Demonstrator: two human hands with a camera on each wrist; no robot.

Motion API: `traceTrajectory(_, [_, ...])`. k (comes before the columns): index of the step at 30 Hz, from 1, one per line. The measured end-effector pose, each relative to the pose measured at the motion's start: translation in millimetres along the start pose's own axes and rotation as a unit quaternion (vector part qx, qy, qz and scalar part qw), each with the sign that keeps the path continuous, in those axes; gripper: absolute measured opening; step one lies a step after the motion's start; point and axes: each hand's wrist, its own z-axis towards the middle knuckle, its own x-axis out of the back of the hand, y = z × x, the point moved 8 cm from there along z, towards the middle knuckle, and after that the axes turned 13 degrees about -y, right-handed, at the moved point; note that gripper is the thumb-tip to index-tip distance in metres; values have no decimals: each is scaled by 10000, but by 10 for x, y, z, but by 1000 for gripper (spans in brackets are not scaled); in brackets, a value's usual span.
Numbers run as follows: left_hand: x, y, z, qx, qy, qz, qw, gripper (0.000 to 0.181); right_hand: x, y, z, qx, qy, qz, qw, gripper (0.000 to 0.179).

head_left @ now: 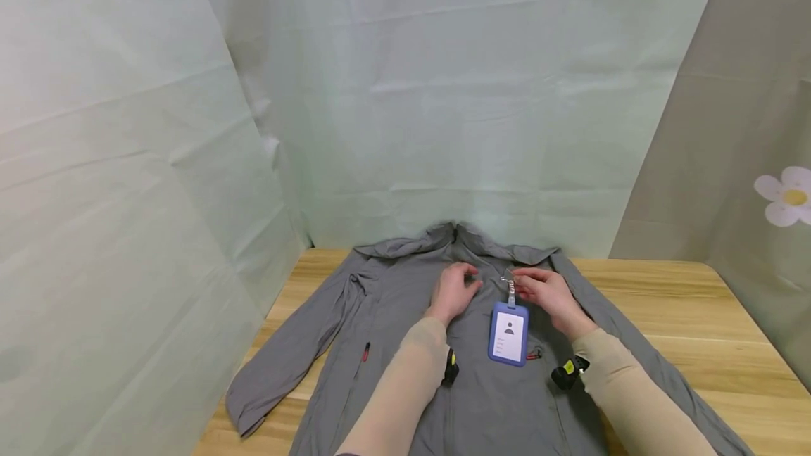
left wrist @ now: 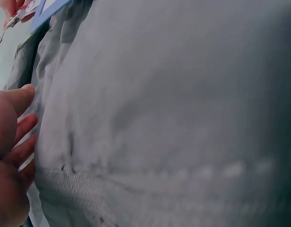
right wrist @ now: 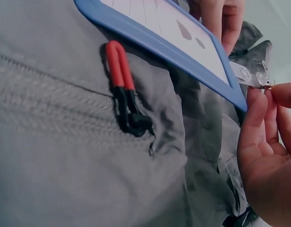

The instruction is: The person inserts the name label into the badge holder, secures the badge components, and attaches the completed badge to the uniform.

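Note:
A grey zip jacket [head_left: 405, 301] lies spread on the table, its collar toward the back wall. Above its right chest hangs a blue badge holder [head_left: 508, 359] with a white card, fixed by a clear strap to a metal clip [head_left: 507, 278]. My right hand [head_left: 550, 294] pinches that clip between thumb and fingertips, as the right wrist view also shows at the clip [right wrist: 263, 81]. Beside the badge, over the middle of the jacket, my left hand [head_left: 452, 292] has loosely bent fingers and holds nothing; in the left wrist view the hand [left wrist: 13, 142] is close to the fabric.
A wooden table [head_left: 684, 301] bears the jacket. Pale cloth [head_left: 456, 90] hangs behind and at the left, with a flower print [head_left: 788, 195] at the right. Red zip pulls show on the jacket, one pull [right wrist: 119, 66] just below the badge.

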Motion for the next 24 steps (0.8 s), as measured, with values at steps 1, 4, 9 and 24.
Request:
traceTrajectory(1, [-10,9,2,-12,5,-3,10000,26,0,1,0,2,-2,-13,10000,42])
traceTrajectory(4, [-35,36,-1,-91,52,-38,9999,27,2,4,1,-11,8,-55,10000,43])
traceTrajectory(9, [-71,48,14,-129,68,-53,9999,29,0,25,3,-43,-1,-79,10000,43])
traceTrajectory(24, [-164,153,84,-434,-368,1003,9933,43,37,70,21,-30,79,-141,9999,42])
